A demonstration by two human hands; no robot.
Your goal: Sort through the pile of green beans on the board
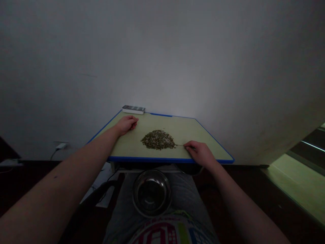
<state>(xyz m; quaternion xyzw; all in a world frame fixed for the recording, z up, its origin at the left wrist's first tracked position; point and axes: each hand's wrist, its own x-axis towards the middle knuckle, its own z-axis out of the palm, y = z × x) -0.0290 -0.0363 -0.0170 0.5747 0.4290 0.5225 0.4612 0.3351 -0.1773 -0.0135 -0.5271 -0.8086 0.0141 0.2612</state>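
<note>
A low heap of small greenish-brown grains or seeds (157,140) lies on the pale yellow tabletop (182,126). To the left of the heap, my left hand (126,124) rests near the table's left side with its fingers curled closed; whether anything is inside them is hidden. My right hand (200,151), at the heap's right, pinches a thin stick (180,145). The stick's far tip reaches the right edge of the heap. On my lap sits a shiny metal bowl (152,194), below the table's front edge.
A white box-like object with a dark top (133,109) stands at the back left corner of the table. Blue edging (162,159) runs round the tabletop. Behind it rises a plain wall (162,61). A plug (61,146) with a cable sits in a socket at the left.
</note>
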